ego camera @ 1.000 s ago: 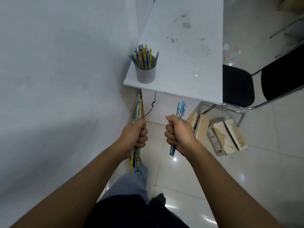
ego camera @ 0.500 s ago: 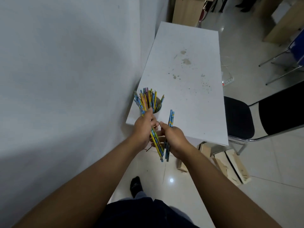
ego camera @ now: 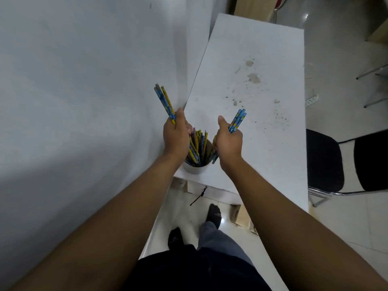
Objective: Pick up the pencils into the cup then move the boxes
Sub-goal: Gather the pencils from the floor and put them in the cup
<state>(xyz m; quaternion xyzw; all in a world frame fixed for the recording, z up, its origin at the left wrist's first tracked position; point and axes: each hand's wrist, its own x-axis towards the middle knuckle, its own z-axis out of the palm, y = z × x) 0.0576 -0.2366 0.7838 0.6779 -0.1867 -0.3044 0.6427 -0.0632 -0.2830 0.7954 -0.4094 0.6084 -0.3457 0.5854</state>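
Note:
A grey cup (ego camera: 195, 168) stands at the near left corner of the white table (ego camera: 262, 122), filled with several blue and yellow pencils (ego camera: 199, 148). My left hand (ego camera: 176, 135) grips a bunch of pencils (ego camera: 164, 102) that slant up to the left, their lower ends reaching into the cup. My right hand (ego camera: 227, 142) is closed on another small bunch of pencils (ego camera: 236, 120), tips pointing up to the right, lower ends at the cup's right rim. A wooden box (ego camera: 241, 217) shows partly on the floor under the table's near edge.
A white wall (ego camera: 84, 101) runs close along the left. A black chair (ego camera: 327, 162) stands to the right of the table. Tiled floor (ego camera: 346, 227) lies beneath, with my feet in black socks (ego camera: 214, 215) near the table. A power strip (ego camera: 311, 100) lies on the floor beyond.
I have stepped up to the table and both hands have risen over the cup, spreading apart; the lower ends of the two pencil bunches now point into the cup.

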